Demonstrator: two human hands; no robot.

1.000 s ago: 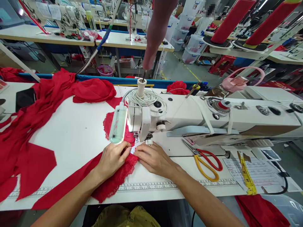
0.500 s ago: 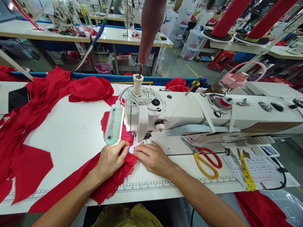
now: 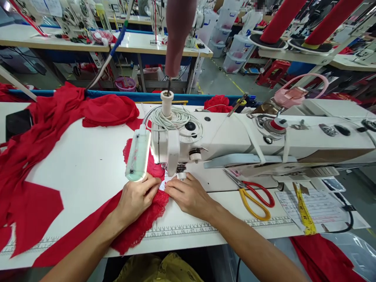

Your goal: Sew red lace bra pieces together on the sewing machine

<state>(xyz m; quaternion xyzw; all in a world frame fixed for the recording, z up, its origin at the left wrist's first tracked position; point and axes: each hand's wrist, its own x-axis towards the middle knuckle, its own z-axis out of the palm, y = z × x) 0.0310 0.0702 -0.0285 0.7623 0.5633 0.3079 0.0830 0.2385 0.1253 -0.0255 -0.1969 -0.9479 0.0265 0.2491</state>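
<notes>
My left hand (image 3: 138, 197) rests on a piece of red lace fabric (image 3: 141, 225), its fingers curled and pressing the fabric down just in front of the presser foot (image 3: 166, 169) of a white sewing machine (image 3: 235, 143). My right hand (image 3: 188, 194) lies flat beside it, fingertips pinching a small white label (image 3: 162, 185) against the lace. Both hands meet under the needle. A pale green lamp (image 3: 137, 155) hangs from the machine head above my left hand.
Red-and-yellow scissors (image 3: 252, 197) lie right of my right hand, a yellow tape measure (image 3: 302, 209) and paper sheet further right. Loose red cloth (image 3: 38, 133) covers the table's left side. Red thread cones (image 3: 282, 19) stand behind the machine. Other sewing stations lie beyond.
My view has shifted slightly; both hands stay at the presser foot, with the lace and label edged a little toward the needle.
</notes>
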